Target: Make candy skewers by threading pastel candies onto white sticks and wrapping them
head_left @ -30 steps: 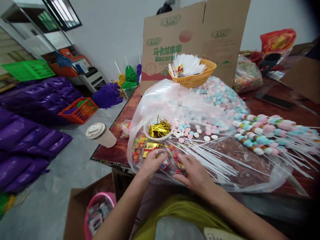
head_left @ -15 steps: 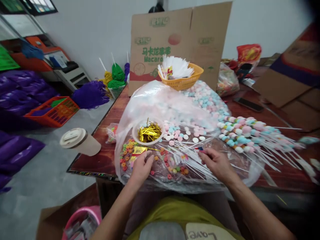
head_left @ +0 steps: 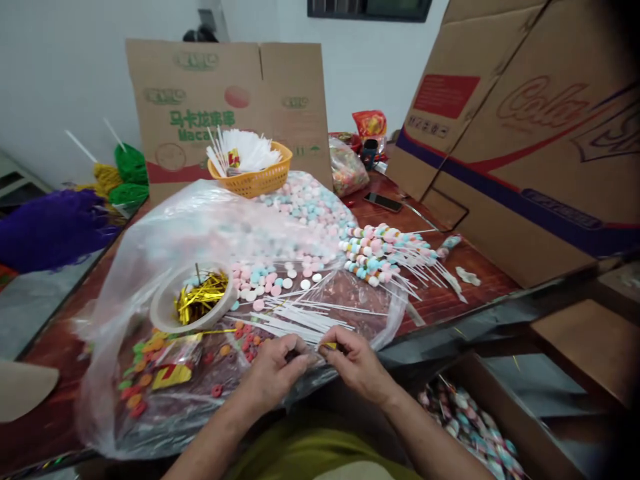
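My left hand [head_left: 280, 367] and my right hand [head_left: 354, 363] are close together over the front edge of the plastic sheet. A small yellow piece of wrapper [head_left: 329, 345] shows between the thumb and fingers of my right hand. The fingers of my left hand are pinched; what they hold is hidden or too small to name. Just beyond both hands lie loose white sticks [head_left: 295, 320]. Left of them are ring-shaped coloured sweets [head_left: 135, 400] and a yellow-and-clear packet [head_left: 175, 363]. A white bowl [head_left: 159, 313] holds gold twist ties [head_left: 203, 297].
Pink, blue and white candies [head_left: 300, 207] spread under the clear plastic bag [head_left: 150, 227]. Threaded candy skewers [head_left: 380, 247] lie at right. Behind stands an orange basket [head_left: 255, 181] of white sticks. A tall carton [head_left: 500, 167] and a phone [head_left: 383, 202] are on the right.
The view has swung right. My hands, apart before, are now close together at the table's front edge. My left hand has left the packet beside the ring-shaped sweets.
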`<state>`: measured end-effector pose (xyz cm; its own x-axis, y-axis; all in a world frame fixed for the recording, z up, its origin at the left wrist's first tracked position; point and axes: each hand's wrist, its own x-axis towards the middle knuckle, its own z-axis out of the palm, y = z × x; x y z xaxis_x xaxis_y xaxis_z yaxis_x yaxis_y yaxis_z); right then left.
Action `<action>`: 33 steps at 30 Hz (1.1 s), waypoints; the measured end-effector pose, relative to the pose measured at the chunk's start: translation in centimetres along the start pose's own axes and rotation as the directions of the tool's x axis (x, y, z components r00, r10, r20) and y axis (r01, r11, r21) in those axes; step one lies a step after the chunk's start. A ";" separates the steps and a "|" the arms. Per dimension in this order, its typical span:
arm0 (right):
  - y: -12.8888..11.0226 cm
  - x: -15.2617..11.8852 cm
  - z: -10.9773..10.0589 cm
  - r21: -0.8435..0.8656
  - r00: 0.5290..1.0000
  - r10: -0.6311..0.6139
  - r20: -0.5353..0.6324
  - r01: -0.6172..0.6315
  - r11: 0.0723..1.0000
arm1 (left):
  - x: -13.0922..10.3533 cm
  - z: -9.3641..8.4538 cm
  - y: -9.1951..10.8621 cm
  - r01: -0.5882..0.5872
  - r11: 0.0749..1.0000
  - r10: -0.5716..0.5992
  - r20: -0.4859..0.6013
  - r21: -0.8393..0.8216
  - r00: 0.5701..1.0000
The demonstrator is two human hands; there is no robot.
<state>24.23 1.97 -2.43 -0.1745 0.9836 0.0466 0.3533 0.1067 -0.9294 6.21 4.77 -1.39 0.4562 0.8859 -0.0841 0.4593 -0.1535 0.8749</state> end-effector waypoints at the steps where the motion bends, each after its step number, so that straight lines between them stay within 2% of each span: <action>1: 0.2 0.0 0.1 -0.025 1.000 -0.005 -0.022 0.004 1.000 | 0.1 0.0 0.0 -0.008 1.000 0.008 -0.004 0.023 1.000; 4: 0.8 0.8 0.5 -0.136 0.998 -0.024 -0.064 0.015 0.991 | 0.3 0.0 -0.2 -0.069 0.983 0.084 -0.082 0.167 0.993; 6: 1.0 2.1 -0.2 -0.234 0.997 -0.040 -0.059 0.026 0.972 | 0.3 0.1 -0.6 -0.140 0.958 0.177 -0.133 0.251 0.975; 8: 1.2 4.0 -2.1 -0.344 0.994 -0.041 -0.099 0.004 0.939 | 0.3 -0.1 -1.2 -0.197 0.941 0.251 -0.181 0.275 0.951; 11: 1.8 7.0 -6.8 -0.520 0.960 -0.039 -0.276 -0.115 0.847 | -0.1 -1.2 -2.0 -0.230 0.933 0.312 -0.301 0.276 0.901; 12: 2.1 7.7 -8.3 -0.602 0.937 -0.050 -0.345 -0.180 0.778 | -0.3 -1.7 -2.3 -0.245 0.927 0.336 -0.341 0.283 0.878; 13: 2.4 8.2 -9.6 -0.769 0.919 -0.081 -0.386 -0.272 0.579 | -0.5 -2.2 -2.5 -0.261 0.918 0.364 -0.376 0.298 0.852; 16: 3.4 8.2 -11.7 -0.871 0.934 -0.091 -0.344 -0.282 0.403 | -1.3 -3.8 -2.8 -0.302 0.884 0.442 -0.426 0.358 0.789; 18: 3.5 6.9 -11.9 -0.884 0.953 -0.120 -0.279 -0.206 0.420 | -1.8 -4.7 -2.9 -0.314 0.871 0.463 -0.414 0.379 0.784; 20: 3.0 5.1 -11.5 -0.870 0.947 -0.258 -0.189 -0.039 0.492 | -2.1 -5.3 -2.8 -0.335 0.858 0.481 -0.383 0.389 0.789; 22: 1.9 3.3 -10.8 -0.805 0.896 -0.438 -0.078 0.203 0.558 | -2.2 -5.7 -2.6 -0.354 0.843 0.502 -0.355 0.406 0.788; 24: 0.4 2.1 -10.1 -0.751 0.832 -0.554 0.027 0.383 0.538 | -2.3 -6.0 -2.3 -0.359 0.831 0.513 -0.337 0.425 0.789; 27: -1.6 1.1 -9.1 -0.788 0.773 -0.616 0.152 0.471 0.397 | -2.6 -6.3 -1.8 -0.354 0.828 0.514 -0.336 0.436 0.789; 29: -2.3 0.9 -8.9 -0.809 0.755 -0.620 0.215 0.493 0.320 | -2.9 -6.5 -1.4 -0.355 0.815 0.529 -0.339 0.458 0.778; 31: -2.4 0.7 -8.9 -0.799 0.748 -0.601 0.281 0.530 0.285 | -3.2 -6.8 -1.1 -0.353 0.776 0.555 -0.300 0.523 0.776; 33: -2.2 0.5 -9.0 -0.777 0.763 -0.577 0.291 0.540 0.323 | -3.3 -7.1 -0.9 -0.362 0.705 0.591 -0.222 0.610 0.776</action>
<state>31.68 3.58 2.93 -0.6047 0.6469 0.4647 0.7338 0.6793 0.0093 -1.11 5.08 1.47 0.4563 0.6936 0.5574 0.6234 -0.6962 0.3559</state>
